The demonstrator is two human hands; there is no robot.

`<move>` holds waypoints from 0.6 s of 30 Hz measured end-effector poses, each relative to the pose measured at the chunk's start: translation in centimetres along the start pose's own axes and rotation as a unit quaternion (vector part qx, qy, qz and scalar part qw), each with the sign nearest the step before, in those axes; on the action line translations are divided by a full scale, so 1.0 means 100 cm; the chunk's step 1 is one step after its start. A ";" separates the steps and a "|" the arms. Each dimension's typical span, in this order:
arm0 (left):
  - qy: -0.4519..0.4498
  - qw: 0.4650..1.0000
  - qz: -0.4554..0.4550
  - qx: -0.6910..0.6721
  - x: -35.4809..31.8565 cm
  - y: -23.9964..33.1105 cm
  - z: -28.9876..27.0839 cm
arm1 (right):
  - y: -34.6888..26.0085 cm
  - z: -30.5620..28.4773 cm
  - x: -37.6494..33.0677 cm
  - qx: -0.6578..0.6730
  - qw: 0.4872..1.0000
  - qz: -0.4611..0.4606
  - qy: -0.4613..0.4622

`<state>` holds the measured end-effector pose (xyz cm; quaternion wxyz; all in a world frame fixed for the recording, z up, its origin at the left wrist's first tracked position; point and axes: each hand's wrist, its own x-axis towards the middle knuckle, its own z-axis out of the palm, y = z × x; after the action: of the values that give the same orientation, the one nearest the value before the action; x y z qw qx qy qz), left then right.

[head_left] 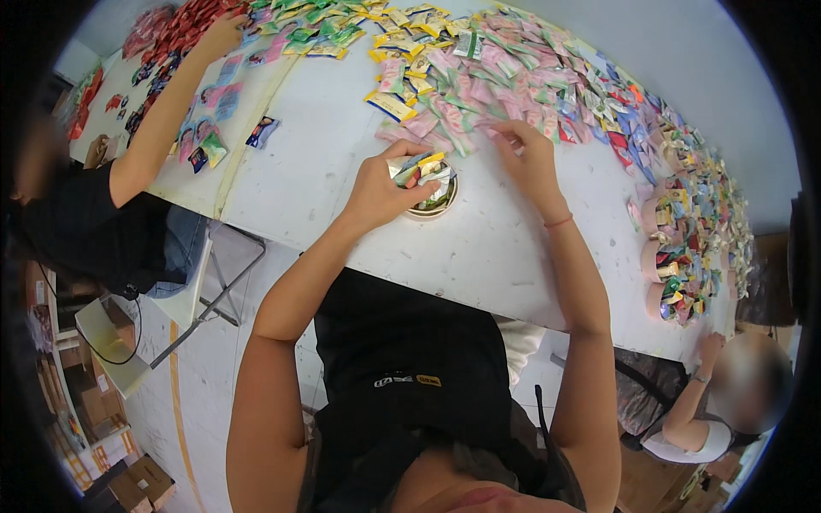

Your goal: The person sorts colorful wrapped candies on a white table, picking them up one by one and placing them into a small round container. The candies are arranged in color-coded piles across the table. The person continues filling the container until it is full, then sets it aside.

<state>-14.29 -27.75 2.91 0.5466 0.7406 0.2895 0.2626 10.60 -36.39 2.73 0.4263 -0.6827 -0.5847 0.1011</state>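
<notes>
- Left grip closes on a small bunch of wrapped packets, holding them right at the mouth of a round tub
- The tub stands on the counter just beneath the left fingers, with more packets showing inside; resting the side of that hand against the rim should stop it sliding as the bunch is pushed in
- Easing the thumb off gradually, with the packets turned inward, would likely seat them better than dropping them all at once
- Right grip, to the right of the left one, has loosely curled fingers; I cannot tell whether a packet is pinched at their tips
- Pink-and-green packets lie spread just beyond the right grip; taking one by its end seal should part it cleanly from its neighbours
- Yellow packets lie beyond the left grip, a short reach forward
- Filled tubs stand well to the right of the right grip, heaped with mixed packets
- A co-worker's hand is far out to the left grip's forward left, well apart from it
</notes>
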 end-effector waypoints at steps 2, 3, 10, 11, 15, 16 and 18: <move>0.012 1.000 0.024 0.015 0.000 -0.001 0.000 | -0.022 -0.003 -0.008 0.189 0.980 0.051 -0.036; 0.017 0.999 0.036 0.021 0.000 -0.002 0.000 | -0.036 -0.003 -0.014 0.296 0.951 0.065 -0.058; -0.017 0.998 0.046 -0.032 0.002 -0.004 -0.008 | -0.074 0.025 -0.036 0.110 0.972 -0.190 -0.086; -0.023 0.998 0.043 -0.028 0.005 -0.005 -0.007 | -0.072 0.026 -0.037 0.115 0.973 -0.186 -0.076; -0.053 0.997 0.004 -0.050 0.009 -0.008 -0.010 | -0.064 0.032 -0.043 0.117 0.969 -0.210 -0.053; -0.076 0.995 -0.041 -0.047 0.007 -0.003 -0.014 | -0.064 0.033 -0.044 0.111 0.967 -0.224 -0.051; -0.124 0.961 -0.106 -0.223 0.007 0.003 -0.030 | -0.068 0.032 -0.046 0.087 0.975 -0.194 -0.059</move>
<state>-15.90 -25.40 4.08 0.7541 0.5920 0.2304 0.1669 2.34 -39.29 3.89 0.4603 -0.5094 -0.7193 0.1063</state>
